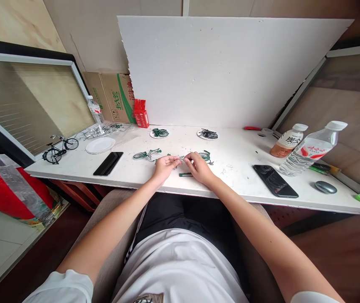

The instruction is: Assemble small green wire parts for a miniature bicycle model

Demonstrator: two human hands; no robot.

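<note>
My left hand [165,166] and my right hand [199,166] meet over the white table [230,176], fingers pinched together on a small silvery part [181,159] between them. A green model bicycle frame [146,154] lies just left of my left hand. Another green wheel piece [205,156] sits behind my right hand. A short green stick [185,174] lies on the table under my hands.
Two black phones [108,163] [275,180] lie left and right. Small plates [159,133] [207,134] hold parts; an empty one [100,145] sits left. A finished black model bicycle [59,149] stands far left. Two bottles [312,147] [289,140] and a mouse [325,187] are on the right.
</note>
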